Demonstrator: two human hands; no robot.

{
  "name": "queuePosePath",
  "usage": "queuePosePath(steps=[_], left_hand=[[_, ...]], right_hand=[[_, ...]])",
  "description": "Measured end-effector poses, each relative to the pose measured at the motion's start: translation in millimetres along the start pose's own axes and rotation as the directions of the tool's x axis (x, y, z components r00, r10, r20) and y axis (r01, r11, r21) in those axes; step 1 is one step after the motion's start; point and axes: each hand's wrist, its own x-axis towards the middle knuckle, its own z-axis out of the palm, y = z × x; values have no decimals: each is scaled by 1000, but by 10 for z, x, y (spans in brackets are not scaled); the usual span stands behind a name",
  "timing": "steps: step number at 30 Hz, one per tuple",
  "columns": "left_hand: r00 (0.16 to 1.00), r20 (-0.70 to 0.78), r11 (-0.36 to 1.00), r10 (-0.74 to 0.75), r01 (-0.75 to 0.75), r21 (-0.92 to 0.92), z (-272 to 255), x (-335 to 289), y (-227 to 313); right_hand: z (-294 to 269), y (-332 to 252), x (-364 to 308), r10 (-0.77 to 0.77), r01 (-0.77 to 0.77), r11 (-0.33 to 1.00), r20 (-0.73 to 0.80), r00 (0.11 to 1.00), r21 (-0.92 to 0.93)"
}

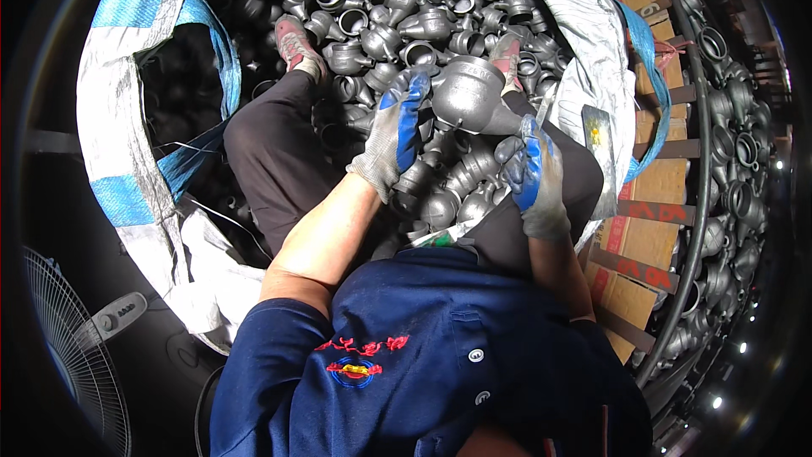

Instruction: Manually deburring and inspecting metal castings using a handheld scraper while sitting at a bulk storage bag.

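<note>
A large grey metal pipe fitting with a wide collar and a narrower neck is held up between my hands, above my lap. My left hand, in a grey glove with blue coating, grips its left side. On the other side, my right hand, gloved the same way, has its fingers closed around the neck end. The fingertips are partly hidden behind the fitting. Many smaller grey fittings lie heaped beneath and beyond it, and some sit between my legs.
I sit with my legs inside a big white woven bag with blue straps. At right stand a slatted wooden crate side and a metal rail, with more fittings beyond. A fan stands at lower left.
</note>
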Motion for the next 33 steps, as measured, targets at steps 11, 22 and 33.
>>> queuePosePath(steps=[11,22,33], left_hand=[[990,-55,991,128,-124,59,79,12,38],[987,94,986,132,-140,86,78,-13,152],[983,-183,1000,13,-16,-12,-115,107,-94]], right_hand=[[-132,136,64,180,-182,969,31,983,165],[-272,319,80,196,-229,926,134,971,301],[-11,164,-3,157,-153,966,-3,988,208]])
